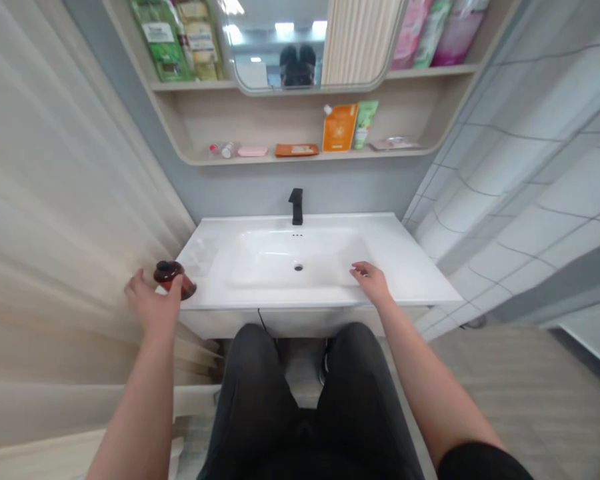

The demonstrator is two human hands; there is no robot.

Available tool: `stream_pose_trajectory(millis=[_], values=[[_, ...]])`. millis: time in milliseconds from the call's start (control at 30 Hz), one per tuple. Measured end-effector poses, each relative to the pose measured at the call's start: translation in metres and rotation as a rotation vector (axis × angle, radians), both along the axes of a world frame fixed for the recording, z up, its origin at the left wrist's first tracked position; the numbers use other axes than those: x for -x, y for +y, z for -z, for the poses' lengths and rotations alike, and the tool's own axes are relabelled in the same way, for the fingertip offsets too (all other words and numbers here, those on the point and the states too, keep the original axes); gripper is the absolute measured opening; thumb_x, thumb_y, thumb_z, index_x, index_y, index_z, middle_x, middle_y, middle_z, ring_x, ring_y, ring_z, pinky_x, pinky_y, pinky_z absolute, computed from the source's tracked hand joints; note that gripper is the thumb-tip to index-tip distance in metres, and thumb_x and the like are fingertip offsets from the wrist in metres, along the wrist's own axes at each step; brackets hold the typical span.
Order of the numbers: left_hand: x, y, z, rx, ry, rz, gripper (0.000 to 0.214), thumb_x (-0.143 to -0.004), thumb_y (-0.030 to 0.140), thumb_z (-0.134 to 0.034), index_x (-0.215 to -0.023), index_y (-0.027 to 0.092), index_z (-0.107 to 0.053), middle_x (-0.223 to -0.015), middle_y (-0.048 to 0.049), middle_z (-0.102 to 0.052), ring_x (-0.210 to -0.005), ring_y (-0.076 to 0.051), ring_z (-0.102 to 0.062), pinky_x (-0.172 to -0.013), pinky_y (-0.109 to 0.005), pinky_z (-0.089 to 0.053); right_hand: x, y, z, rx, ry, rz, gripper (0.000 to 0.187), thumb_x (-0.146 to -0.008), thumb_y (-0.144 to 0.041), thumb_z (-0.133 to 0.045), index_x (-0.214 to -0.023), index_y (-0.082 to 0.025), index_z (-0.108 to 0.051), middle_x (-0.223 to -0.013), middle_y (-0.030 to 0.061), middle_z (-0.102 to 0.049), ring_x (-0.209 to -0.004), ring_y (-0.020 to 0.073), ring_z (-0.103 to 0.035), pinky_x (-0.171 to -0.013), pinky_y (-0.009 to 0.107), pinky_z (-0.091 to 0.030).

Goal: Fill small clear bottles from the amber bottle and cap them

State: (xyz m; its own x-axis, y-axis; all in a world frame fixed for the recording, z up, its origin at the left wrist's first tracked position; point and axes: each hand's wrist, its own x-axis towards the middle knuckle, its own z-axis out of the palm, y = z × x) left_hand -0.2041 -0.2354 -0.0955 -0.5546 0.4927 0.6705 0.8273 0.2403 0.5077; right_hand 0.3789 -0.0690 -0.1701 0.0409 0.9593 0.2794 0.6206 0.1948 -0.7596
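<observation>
At the left end of a white bathroom counter (405, 267), a dark reddish-brown bottle (173, 279) sits against the left hand (153, 303), overhanging the counter's near corner. The left thumb (177, 285) lies on the bottle's near side, while the other fingers (136, 281) spread just beside it, half curled. The hand looks partly closed, though how firmly it holds cannot be told. A smooth bottle like this would seem safest with the fingers wrapped fully around it, away from the corner.

The right hand (370, 277) rests open and empty on the counter's near edge, fingers lightly bent. Between the hands lies a shallow basin (265, 260) with a round drain (299, 267), behind it a black faucet (296, 207). Above, a pale wooden shelf (255, 120) holds an orange pouch (339, 128) and a green tube (365, 123), beneath a rounded mirror (265, 40). Large tiles (530, 220) cover the right wall; a pale striped curtain (70, 200) hangs left.
</observation>
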Motion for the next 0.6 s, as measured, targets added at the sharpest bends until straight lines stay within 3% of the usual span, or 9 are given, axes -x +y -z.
stream_pose_trajectory(millis=[67, 133, 233, 300, 433, 600], values=[[-0.021, -0.007, 0.006, -0.1, 0.086, 0.004, 0.055, -0.095, 0.045, -0.069, -0.136, 0.009, -0.06, -0.132, -0.0222, -0.066, -0.127, -0.038, -0.063, -0.11, -0.054, -0.053, 0.0, -0.002, 0.001, 0.005, -0.013, -0.002, 0.034, -0.085, -0.046, -0.07, -0.106, -0.021, -0.082, -0.089, 0.0083, -0.081, -0.081, 0.0247, -0.073, -0.082, 0.038, -0.056], [-0.046, -0.003, 0.013, -0.055, 0.083, 0.174, 0.036, -0.1, 0.043, -0.059, -0.12, 0.014, -0.067, -0.113, -0.0159, -0.072, -0.105, -0.03, -0.07, -0.099, -0.046, -0.056, 0.001, -0.004, -0.001, 0.014, -0.024, -0.01, 0.033, -0.085, -0.046, -0.07, -0.103, -0.021, -0.083, -0.085, 0.0076, -0.081, -0.077, 0.0241, -0.072, -0.078, 0.037, -0.055], [-0.08, 0.025, 0.025, 0.193, -0.004, 0.548, 0.033, -0.101, 0.048, -0.053, -0.096, 0.02, -0.069, -0.09, -0.0075, -0.073, -0.082, -0.023, -0.068, -0.083, -0.035, -0.054, 0.001, -0.005, -0.004, 0.012, -0.034, -0.041, 0.033, -0.086, -0.047, -0.068, -0.099, -0.021, -0.083, -0.083, 0.0073, -0.08, -0.076, 0.0238, -0.071, -0.077, 0.036, -0.053], [-0.094, 0.049, 0.033, 0.358, -0.129, 0.674, 0.044, -0.102, 0.055, -0.048, -0.078, 0.022, -0.064, -0.073, -0.0038, -0.067, -0.073, -0.021, -0.064, -0.074, -0.033, -0.05, 0.002, -0.006, -0.007, 0.012, -0.034, -0.054, 0.032, -0.086, -0.047, -0.067, -0.096, -0.021, -0.083, -0.084, 0.0074, -0.08, -0.077, 0.024, -0.071, -0.078, 0.035, -0.053], [-0.101, 0.077, 0.043, 0.394, -0.327, 0.603, 0.053, -0.101, 0.06, -0.041, -0.065, 0.024, -0.055, -0.062, -0.0029, -0.061, -0.069, -0.022, -0.061, -0.068, -0.032, -0.043, 0.003, -0.007, -0.011, 0.038, -0.055, -0.06, 0.029, -0.086, -0.044, -0.065, -0.093, -0.021, -0.083, -0.081, 0.0063, -0.08, -0.074, 0.0232, -0.07, -0.074, 0.034, -0.052], [-0.1, 0.074, 0.05, 0.386, -0.275, 0.584, 0.05, -0.099, 0.06, -0.044, -0.066, 0.025, -0.054, -0.064, -0.0027, -0.061, -0.071, -0.023, -0.061, -0.068, -0.032, -0.04, 0.006, -0.009, -0.011, 0.023, -0.106, -0.047, 0.027, -0.086, -0.041, -0.066, -0.093, -0.022, -0.083, -0.083, 0.0061, -0.08, -0.075, 0.0229, -0.071, -0.074, 0.033, -0.051]])
